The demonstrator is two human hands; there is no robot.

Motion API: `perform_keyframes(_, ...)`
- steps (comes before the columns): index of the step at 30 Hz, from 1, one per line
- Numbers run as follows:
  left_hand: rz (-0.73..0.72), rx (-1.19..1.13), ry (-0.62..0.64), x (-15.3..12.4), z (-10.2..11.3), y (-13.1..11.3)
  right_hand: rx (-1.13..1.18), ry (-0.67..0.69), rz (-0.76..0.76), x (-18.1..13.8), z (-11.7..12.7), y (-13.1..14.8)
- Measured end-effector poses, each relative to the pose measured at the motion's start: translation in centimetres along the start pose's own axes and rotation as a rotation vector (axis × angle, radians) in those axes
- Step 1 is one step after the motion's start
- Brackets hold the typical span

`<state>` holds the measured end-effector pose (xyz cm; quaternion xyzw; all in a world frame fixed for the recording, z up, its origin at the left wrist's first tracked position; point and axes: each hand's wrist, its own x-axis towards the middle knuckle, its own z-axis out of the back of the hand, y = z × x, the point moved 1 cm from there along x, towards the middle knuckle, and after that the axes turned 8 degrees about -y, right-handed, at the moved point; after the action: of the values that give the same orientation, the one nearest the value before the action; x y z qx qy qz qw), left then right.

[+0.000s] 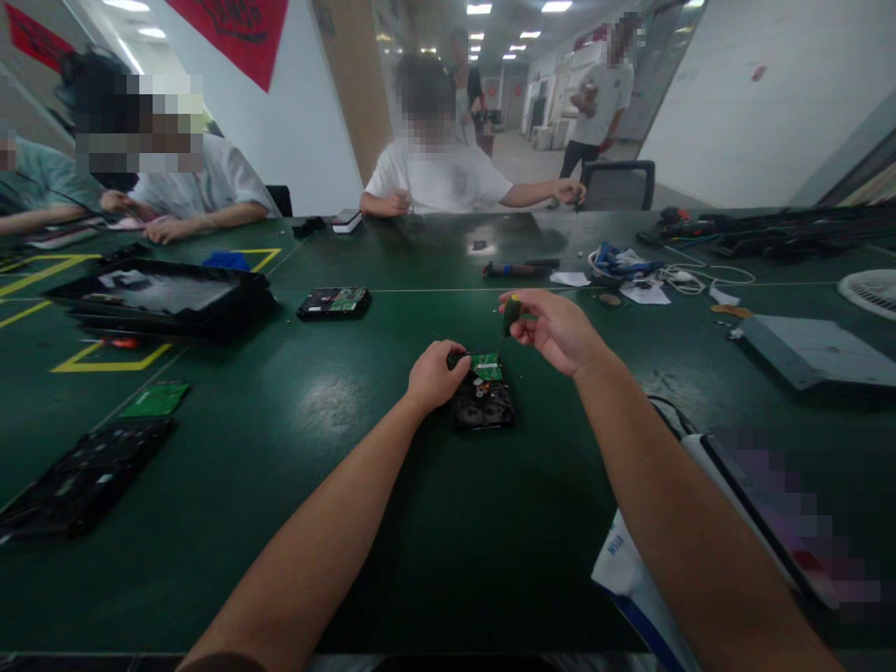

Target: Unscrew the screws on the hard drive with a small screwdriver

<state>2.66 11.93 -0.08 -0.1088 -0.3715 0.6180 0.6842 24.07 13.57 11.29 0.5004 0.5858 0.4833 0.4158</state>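
On the green table in front of me lies a hard drive (483, 406), black with a green circuit board (488, 367) at its far end. My left hand (438, 375) grips the drive's far left corner, thumb on top and fingers wrapped around the side. Between the fingertips of my right hand (553, 329) is a screwdriver (511, 315) with a dark green and yellow handle. It stands nearly upright, its thin shaft pointing down at the right edge of the circuit board. Whether the tip touches a screw is too small to tell.
Another drive (334, 302) lies farther left, near a black tray (164, 294). A loose green board (155, 399) and a black frame (88, 476) are at left. To the right are a grey metal box (819, 353), a tablet-like screen (770, 523) and cables (623, 261). Several people sit or stand beyond.
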Motion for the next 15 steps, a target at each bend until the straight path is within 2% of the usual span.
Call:
perform_keyframes(5,-0.001,0.002,0.006,0.04,-0.04,0.07,-0.154,-0.088,0.081,-0.07,0.05,-0.01)
perform_keyframes(9,0.009,0.009,0.008,0.04,-0.08,0.11,-0.187,-0.124,0.115,0.11,-0.06,-0.23)
perform_keyframes(15,-0.003,0.0,-0.005,0.03,-0.2,0.19,-0.172,-0.066,0.077,-0.41,-0.61,0.26)
